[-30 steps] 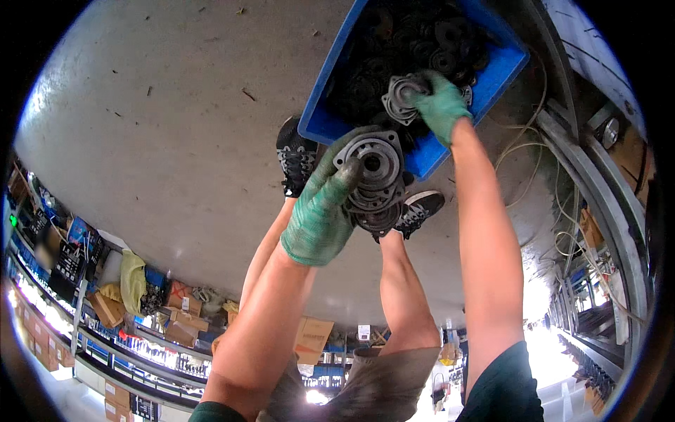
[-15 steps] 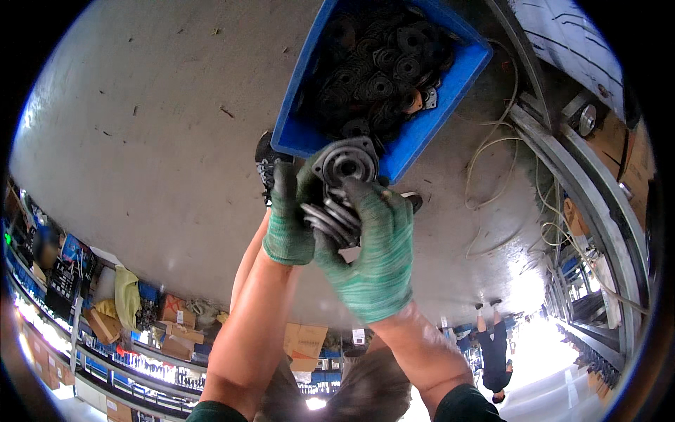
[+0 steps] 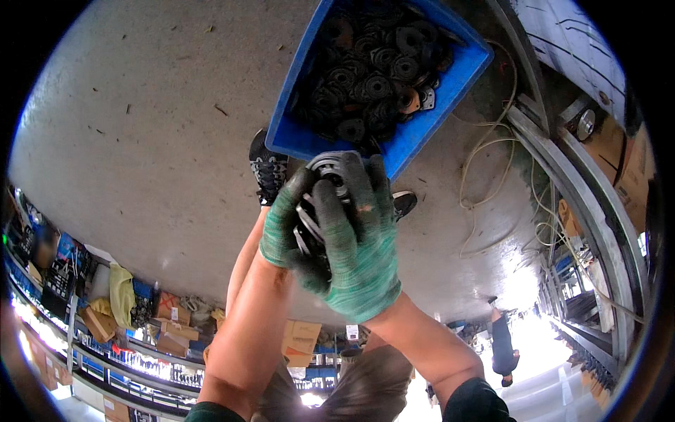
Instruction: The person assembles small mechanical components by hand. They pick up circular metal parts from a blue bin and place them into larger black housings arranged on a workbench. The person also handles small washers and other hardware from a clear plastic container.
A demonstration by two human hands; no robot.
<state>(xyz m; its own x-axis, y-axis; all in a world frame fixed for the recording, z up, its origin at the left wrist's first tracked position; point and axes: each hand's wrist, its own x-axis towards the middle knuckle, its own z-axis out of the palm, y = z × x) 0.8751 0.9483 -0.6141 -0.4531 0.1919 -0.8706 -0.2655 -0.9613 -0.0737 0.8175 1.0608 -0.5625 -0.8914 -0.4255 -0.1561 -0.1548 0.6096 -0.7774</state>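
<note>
Between my two gloved hands is a stack of dark round metal flanges (image 3: 308, 228), with a ringed centre hole showing at the top of the stack. My left hand (image 3: 280, 224), in a green glove with dark fingers, is closed round the stack's left side. My right hand (image 3: 357, 243), gloved alike, wraps over it from the right, its fingers across the top piece. The fingers hide much of the stack. Just beyond my hands stands a blue plastic bin (image 3: 429, 130) holding many similar dark flanges (image 3: 376, 86), with one orange-brown piece (image 3: 408, 100) among them.
My shoes (image 3: 267, 167) stand by the bin's near corner. A pale hose (image 3: 467, 169) loops over the grey floor at right, beside a metal frame (image 3: 562, 162). Cardboard boxes (image 3: 176, 337) and shelving line the lower left. Another person (image 3: 503, 348) is in the distance at lower right.
My right hand has moved up over the stack, its fingers now covering much of the top flange. My left hand has drawn in closer around it. The distant person has shifted slightly.
</note>
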